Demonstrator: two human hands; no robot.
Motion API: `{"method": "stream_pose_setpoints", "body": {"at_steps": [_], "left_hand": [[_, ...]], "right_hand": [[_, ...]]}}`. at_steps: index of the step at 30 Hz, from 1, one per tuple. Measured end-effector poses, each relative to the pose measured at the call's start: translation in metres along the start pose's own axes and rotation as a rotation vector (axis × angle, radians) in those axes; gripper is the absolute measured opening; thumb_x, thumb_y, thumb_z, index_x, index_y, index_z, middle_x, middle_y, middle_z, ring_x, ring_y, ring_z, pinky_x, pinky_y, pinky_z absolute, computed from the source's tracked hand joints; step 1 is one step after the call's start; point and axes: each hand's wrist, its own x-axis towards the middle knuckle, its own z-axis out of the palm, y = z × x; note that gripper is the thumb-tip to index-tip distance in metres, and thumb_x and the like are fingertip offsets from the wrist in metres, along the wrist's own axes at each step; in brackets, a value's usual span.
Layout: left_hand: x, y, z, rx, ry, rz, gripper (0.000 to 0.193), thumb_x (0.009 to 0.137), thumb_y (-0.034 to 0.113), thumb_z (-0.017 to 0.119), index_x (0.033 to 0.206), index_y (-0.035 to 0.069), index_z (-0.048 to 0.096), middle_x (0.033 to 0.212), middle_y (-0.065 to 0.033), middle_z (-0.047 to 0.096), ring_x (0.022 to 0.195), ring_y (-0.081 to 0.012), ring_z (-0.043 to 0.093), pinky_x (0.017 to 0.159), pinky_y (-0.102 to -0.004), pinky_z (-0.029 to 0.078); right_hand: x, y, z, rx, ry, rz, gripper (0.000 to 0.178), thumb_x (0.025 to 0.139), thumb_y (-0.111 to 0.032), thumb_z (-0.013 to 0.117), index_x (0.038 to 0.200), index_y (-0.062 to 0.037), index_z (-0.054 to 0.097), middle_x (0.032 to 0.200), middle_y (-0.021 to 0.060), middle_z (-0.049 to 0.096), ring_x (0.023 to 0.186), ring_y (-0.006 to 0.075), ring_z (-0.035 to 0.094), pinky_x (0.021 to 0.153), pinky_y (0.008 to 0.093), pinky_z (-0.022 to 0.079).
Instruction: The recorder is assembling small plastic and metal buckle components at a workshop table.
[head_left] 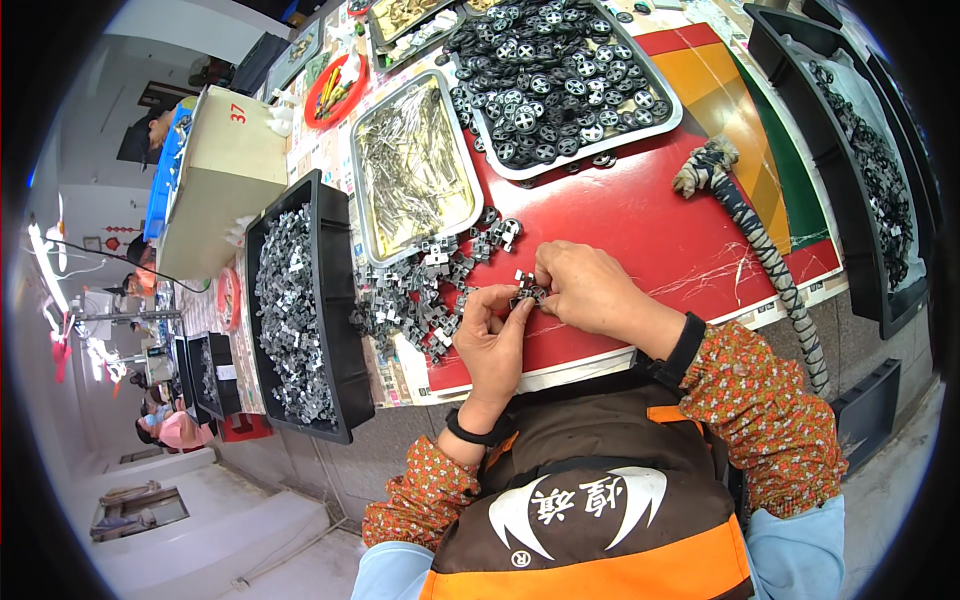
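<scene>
Nearest to us, our two forearms in floral sleeves come up over a brown and orange apron, and both hands meet at the front edge of the red table. Our left hand curls its fingers around a small metal bracket piece, pinching it from below, while our right hand closes its fingertips on the same piece from above, so the part sits between both hands just over the table edge. Just to the left of the hands lies a loose pile of grey metal brackets, spreading across the table, a few stragglers near our right fingers. Further left stands a long black tray filled with more of the same grey parts. Beyond the pile sits a shallow metal tray of thin pins. Behind that, a larger metal tray holds heaps of small black wheels. To the right, a wrapped striped cord trails across the table and over its edge, and black bins with dark parts line the far right side.
</scene>
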Motion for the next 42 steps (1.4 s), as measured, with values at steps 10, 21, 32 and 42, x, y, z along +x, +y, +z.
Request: {"method": "stream_pose_setpoints", "body": {"at_steps": [10, 21, 32, 42], "left_hand": [[0.000, 0.011, -0.005, 0.297, -0.089, 0.093, 0.019, 0.088, -0.001, 0.081, 0.104, 0.003, 0.073, 0.087, -0.0016, 0.073, 0.060, -0.0015, 0.044, 0.053, -0.0209, 0.038], [0.005, 0.014, -0.005, 0.282, -0.087, 0.102, 0.015, 0.089, 0.002, 0.080, 0.101, 0.003, 0.071, 0.096, -0.0089, 0.079, 0.077, -0.0152, 0.074, 0.066, -0.0286, 0.056], [0.006, 0.017, -0.011, 0.237, -0.048, 0.119, 0.013, 0.091, 0.010, 0.080, 0.098, 0.007, 0.070, 0.094, -0.0067, 0.078, 0.077, -0.0211, 0.076, 0.063, -0.0313, 0.057], [0.009, 0.012, -0.011, 0.245, -0.045, 0.225, 0.012, 0.091, 0.012, 0.077, 0.098, 0.010, 0.068, 0.090, -0.0039, 0.074, 0.070, -0.0238, 0.073, 0.056, -0.0341, 0.054]], "right_hand": [[-0.002, -0.001, -0.001, -0.005, -0.016, -0.001, 0.020, 0.078, -0.007, 0.076, 0.093, -0.0012, 0.063, 0.095, 0.0182, 0.069, 0.092, 0.0409, 0.069, 0.078, 0.0517, 0.054], [-0.001, 0.000, -0.018, -0.003, -0.072, -0.034, 0.020, 0.082, -0.010, 0.077, 0.092, -0.0010, 0.063, 0.091, 0.0170, 0.070, 0.087, 0.0375, 0.070, 0.075, 0.0462, 0.055], [0.035, 0.021, -0.098, -0.392, 0.343, 0.095, 0.008, 0.091, -0.011, 0.068, 0.096, -0.0050, 0.066, 0.096, 0.0178, 0.070, 0.093, 0.0396, 0.069, 0.080, 0.0488, 0.054], [0.037, 0.025, -0.074, -0.725, 0.369, -0.058, 0.011, 0.089, -0.010, 0.070, 0.099, -0.0094, 0.066, 0.097, 0.0109, 0.064, 0.095, 0.0353, 0.067, 0.078, 0.0486, 0.054]]}}
